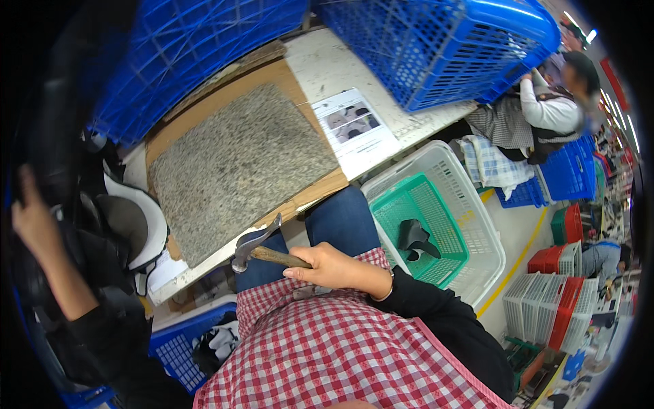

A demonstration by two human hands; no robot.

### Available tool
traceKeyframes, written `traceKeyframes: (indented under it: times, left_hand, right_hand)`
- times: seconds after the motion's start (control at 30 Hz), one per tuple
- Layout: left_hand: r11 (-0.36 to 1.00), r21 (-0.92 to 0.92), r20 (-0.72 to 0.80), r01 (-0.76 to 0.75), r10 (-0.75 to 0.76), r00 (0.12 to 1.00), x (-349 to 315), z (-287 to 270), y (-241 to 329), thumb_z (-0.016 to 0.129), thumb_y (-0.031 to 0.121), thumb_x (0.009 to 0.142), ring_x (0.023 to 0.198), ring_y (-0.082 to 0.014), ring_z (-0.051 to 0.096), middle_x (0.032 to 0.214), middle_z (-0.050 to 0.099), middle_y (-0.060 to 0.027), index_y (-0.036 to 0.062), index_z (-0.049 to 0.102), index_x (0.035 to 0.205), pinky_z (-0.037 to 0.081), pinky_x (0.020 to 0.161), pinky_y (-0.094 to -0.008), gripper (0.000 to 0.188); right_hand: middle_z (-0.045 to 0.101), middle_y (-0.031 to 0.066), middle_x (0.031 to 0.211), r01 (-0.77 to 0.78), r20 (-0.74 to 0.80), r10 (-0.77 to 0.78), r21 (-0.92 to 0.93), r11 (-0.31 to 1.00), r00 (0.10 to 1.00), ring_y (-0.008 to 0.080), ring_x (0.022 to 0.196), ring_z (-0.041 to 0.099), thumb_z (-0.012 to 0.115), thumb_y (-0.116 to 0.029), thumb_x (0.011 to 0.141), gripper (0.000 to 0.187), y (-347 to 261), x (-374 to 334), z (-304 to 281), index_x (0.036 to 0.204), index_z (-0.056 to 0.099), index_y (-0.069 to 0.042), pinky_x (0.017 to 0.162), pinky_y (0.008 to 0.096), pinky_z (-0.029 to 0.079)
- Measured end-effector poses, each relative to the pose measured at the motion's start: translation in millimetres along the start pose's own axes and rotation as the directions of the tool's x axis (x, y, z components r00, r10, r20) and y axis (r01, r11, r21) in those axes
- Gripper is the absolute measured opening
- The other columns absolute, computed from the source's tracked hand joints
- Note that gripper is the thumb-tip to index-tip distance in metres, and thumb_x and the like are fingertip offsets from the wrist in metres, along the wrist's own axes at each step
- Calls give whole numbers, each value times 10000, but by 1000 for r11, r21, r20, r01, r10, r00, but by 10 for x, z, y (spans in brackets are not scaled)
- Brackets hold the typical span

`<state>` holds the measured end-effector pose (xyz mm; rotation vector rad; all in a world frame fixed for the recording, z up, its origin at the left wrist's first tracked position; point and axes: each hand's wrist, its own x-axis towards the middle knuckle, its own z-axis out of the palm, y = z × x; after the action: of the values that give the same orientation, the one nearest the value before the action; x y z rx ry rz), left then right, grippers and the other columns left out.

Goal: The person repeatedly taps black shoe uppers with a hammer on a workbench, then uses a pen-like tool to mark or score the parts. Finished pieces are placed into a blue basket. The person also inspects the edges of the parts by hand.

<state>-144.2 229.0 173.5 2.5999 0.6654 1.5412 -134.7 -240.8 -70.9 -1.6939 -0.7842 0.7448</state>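
My right hand (pixel 327 266) is closed round the wooden handle of a cobbler's hammer (pixel 277 257). The hammer's curved metal head (pixel 249 247) hangs over my lap, near the front edge of the table. Far to the left, my left hand (pixel 37 225) reaches out, blurred, with at least one finger stretched and nothing visible in it. Dark pieces (pixel 68 252) lie beside that hand, too dim to tell apart. Near them, at the table's left end, are curved white and grey shoe parts (pixel 139 225). A rough grey slab (pixel 238 163) rests on a brown board (pixel 294 88) before me.
Blue crates (pixel 197 61) (pixel 436 54) stand at the back of the white table (pixel 327 54), with a printed sheet (pixel 357 129) between. At right, a green basket (pixel 449 225) with black pieces sits inside a white crate (pixel 487 238). A co-worker (pixel 555 109) is at the far right.
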Motion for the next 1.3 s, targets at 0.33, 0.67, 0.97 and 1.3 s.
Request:
traceKeyframes:
  times: [0.33, 0.67, 0.97, 1.3]
  left_hand:
    - [884, -375, 430, -280, 433, 792, -2108, 975, 1227, 443, -220, 748, 1420, -400, 464, 1524, 515, -173, 147, 562, 1477, 381, 1154, -450, 825]
    - [863, -404, 433, -302, 471, 769, -2419, 847, 1050, 397, -221, 695, 1507, -388, 342, 1588, 444, -152, 86, 545, 1472, 248, 1237, -474, 848]
    - [859, -447, 447, -248, 455, 771, -2425, 882, 990, 384, -219, 690, 1502, -380, 350, 1584, 450, -154, 81, 537, 1480, 226, 1243, -459, 858]
    - [850, -486, 393, -202, 419, 818, -2505, 986, 936, 449, -96, 915, 1475, -355, 396, 1577, 457, -168, 45, 524, 1480, 247, 1233, -437, 587]
  right_hand:
    - [614, 123, 688, -121, -316, 117, 5, 993, 942, 258, 602, 607, 662, -372, 1008, 360, 203, -579, -276, 913, 585, -32, 592, 392, 468]
    - [545, 67, 686, -70, -388, 132, 170, 983, 912, 138, 637, 521, 640, -407, 1027, 378, 396, -691, -394, 978, 607, -34, 595, 345, 443]
    - [625, 88, 720, -115, -385, 182, 189, 975, 905, 188, 658, 600, 662, -367, 1012, 343, 560, -767, -359, 950, 598, -36, 627, 368, 472]
    - [459, -54, 673, -16, -413, 415, 693, 721, 811, 46, 525, 419, 640, -317, 1039, 262, 583, -882, -538, 934, 500, -122, 434, 236, 342]
